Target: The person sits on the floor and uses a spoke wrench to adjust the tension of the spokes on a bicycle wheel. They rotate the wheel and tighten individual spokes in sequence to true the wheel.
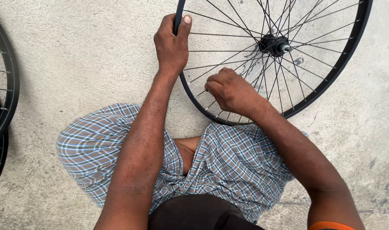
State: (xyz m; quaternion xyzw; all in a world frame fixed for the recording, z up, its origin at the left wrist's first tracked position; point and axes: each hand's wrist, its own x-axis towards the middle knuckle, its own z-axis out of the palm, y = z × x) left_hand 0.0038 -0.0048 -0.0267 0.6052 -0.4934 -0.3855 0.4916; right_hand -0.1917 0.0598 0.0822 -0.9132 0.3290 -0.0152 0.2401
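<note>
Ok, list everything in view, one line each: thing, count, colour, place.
bicycle wheel: one, black rim with thin metal spokes, top centre to right, standing on the floor.
hub: one, black with a metal axle end, centre of that wheel.
other wheels: at least two, black rims, left edge, partly out of frame.
concrete floor: one, pale grey, all around.
checked shorts: one pair, blue, white and brown, bottom centre.
dark shirt: one, bottom edge.
orange band: one, on the right arm, bottom right.
left hand: gripping the rim at its left side.
right hand: closed, at the spokes by the lower rim.
</note>
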